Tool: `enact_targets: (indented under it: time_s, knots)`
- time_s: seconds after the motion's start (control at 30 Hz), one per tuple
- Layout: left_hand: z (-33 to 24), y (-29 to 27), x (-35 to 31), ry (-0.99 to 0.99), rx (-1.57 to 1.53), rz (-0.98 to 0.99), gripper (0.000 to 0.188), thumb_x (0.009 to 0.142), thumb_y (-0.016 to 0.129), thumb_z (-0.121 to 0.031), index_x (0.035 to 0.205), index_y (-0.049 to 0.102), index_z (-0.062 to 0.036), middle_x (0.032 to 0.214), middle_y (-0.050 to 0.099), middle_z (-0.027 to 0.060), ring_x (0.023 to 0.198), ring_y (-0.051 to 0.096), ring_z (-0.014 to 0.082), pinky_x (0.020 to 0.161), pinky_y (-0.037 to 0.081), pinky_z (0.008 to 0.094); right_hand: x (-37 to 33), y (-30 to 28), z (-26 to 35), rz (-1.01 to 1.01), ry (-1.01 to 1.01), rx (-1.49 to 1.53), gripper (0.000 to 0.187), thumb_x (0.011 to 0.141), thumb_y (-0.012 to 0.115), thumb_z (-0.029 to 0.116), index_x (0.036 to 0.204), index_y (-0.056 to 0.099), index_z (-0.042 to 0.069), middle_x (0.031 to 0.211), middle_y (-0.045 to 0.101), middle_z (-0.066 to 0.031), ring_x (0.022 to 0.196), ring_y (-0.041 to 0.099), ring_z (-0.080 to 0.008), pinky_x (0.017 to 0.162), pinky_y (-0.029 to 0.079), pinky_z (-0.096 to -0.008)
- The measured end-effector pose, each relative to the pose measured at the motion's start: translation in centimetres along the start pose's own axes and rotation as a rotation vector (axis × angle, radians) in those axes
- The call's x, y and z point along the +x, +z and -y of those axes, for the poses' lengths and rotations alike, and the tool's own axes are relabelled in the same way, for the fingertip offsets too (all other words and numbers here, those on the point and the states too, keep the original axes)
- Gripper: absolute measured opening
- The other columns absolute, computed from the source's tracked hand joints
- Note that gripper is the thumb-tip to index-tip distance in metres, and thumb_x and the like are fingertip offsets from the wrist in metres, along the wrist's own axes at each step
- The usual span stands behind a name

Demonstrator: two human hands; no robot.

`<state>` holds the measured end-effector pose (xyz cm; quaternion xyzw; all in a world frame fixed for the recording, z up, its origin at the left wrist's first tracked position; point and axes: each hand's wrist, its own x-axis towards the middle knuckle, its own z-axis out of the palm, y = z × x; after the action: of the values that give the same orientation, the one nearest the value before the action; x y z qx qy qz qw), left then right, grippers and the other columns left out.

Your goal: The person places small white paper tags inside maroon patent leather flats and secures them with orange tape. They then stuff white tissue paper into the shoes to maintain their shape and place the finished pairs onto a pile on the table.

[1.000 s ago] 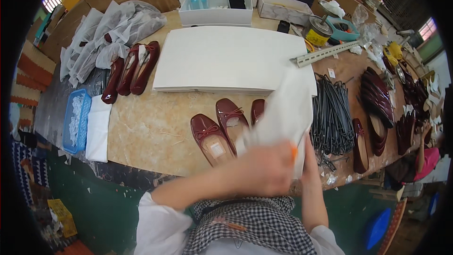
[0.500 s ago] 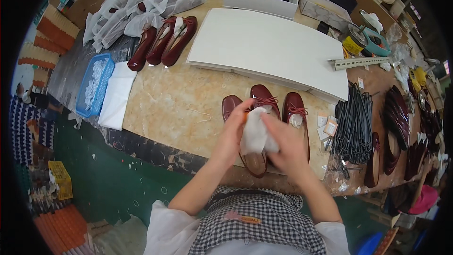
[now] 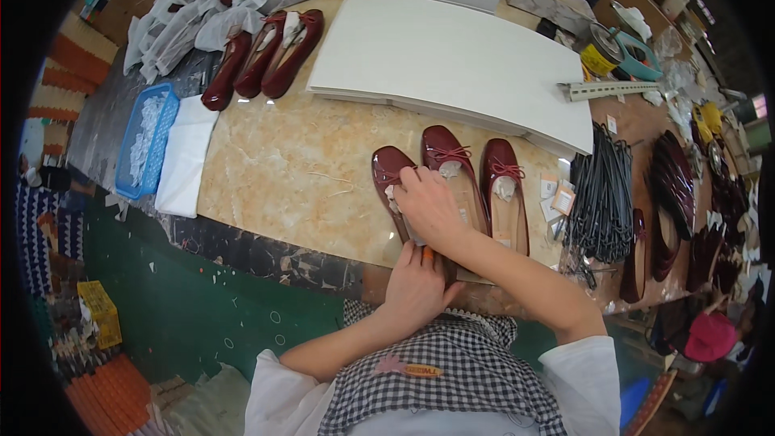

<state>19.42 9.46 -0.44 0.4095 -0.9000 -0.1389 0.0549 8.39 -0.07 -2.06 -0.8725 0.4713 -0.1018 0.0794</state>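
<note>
Three dark red ballet flats with bows lie side by side in front of me, toes pointing away. My right hand (image 3: 430,203) reaches into the opening of the left flat (image 3: 389,161), fingers closed on crumpled white tissue paper (image 3: 392,196) that shows at its edge. At the heel of that same shoe, my left hand (image 3: 416,287) grips with bent fingers, one wearing an orange band. Wads of paper sit in the toes of the middle flat (image 3: 441,142) and the right flat (image 3: 502,158).
Behind the shoes lies a stack of white sheets (image 3: 452,56). Farther left are three more red flats (image 3: 284,60), a blue basket (image 3: 167,117) and a folded white cloth (image 3: 184,165). Black shoe hangers (image 3: 601,198) and more dark red shoes (image 3: 672,186) lie to the right.
The white paper, held between both hands above the shoes before, is now in the left flat under my right hand. My left hand has dropped to that shoe's heel.
</note>
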Motion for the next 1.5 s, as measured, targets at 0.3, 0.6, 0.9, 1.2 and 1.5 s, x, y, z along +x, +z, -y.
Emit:
enact_targets:
  time_s: [0.3, 0.6, 0.9, 1.2, 1.5]
  knots:
    - [0.3, -0.2, 0.2, 0.023, 0.021, -0.018, 0.067, 0.083, 0.061, -0.048, 0.111, 0.061, 0.0122, 0.123, 0.056, 0.0288, 0.117, 0.052, 0.0392, 0.108, 0.030, 0.0459, 1.7, 0.3, -1.7, -0.062, 0.229, 0.019, 0.067, 0.074, 0.074, 0.022, 0.131, 0.047, -0.002, 0.119, 0.055, -0.0146, 0.103, 0.055, -0.0286, 0.088, 0.047, -0.0366]
    - [6.8, 3.4, 0.5, -0.563, -1.555, -0.309, 0.063, 0.091, 0.055, -0.045, 0.133, 0.047, 0.0010, 0.129, 0.055, 0.0148, 0.110, 0.058, 0.0243, 0.094, 0.048, 0.0376, -3.0, -7.3, -0.5, -0.635, 0.331, 0.569, 0.063, 0.079, 0.064, 0.005, 0.138, 0.043, 0.001, 0.127, 0.052, -0.0178, 0.105, 0.058, -0.0329, 0.086, 0.049, -0.0381]
    - [3.1, -1.0, 6.0, -0.296, -1.937, -0.026, 0.084, 0.091, 0.031, -0.070, 0.132, 0.047, 0.0020, 0.113, 0.063, 0.0175, 0.081, 0.066, 0.0240, 0.066, 0.057, 0.0338, -26.0, -7.1, -17.5, -0.231, 1.262, -0.297, 0.025, 0.083, 0.068, 0.028, 0.080, 0.069, 0.002, 0.078, 0.068, -0.0212, 0.080, 0.068, -0.0374, 0.074, 0.054, -0.0460]
    - [3.8, 0.0, 7.3, -0.335, -2.269, 0.093, 0.093, 0.088, 0.031, -0.075, 0.137, 0.041, 0.0033, 0.120, 0.060, 0.0243, 0.089, 0.067, 0.0354, 0.073, 0.059, 0.0465, -27.3, -11.3, -15.5, -0.437, 1.360, -0.085, 0.021, 0.079, 0.063, 0.020, 0.093, 0.070, 0.006, 0.072, 0.069, -0.0148, 0.075, 0.068, -0.0328, 0.071, 0.055, -0.0431]
    - [3.8, 1.0, 9.0, -0.307, -1.689, -0.387, 0.077, 0.096, 0.021, -0.066, 0.139, 0.037, -0.0037, 0.121, 0.060, 0.0152, 0.106, 0.062, 0.0245, 0.090, 0.051, 0.0381, -11.7, -12.3, -0.1, -0.336, 0.709, 0.964, 0.030, 0.091, 0.061, 0.014, 0.120, 0.064, 0.005, 0.057, 0.048, -0.0073, 0.052, 0.039, -0.0089, 0.049, 0.037, -0.0272]
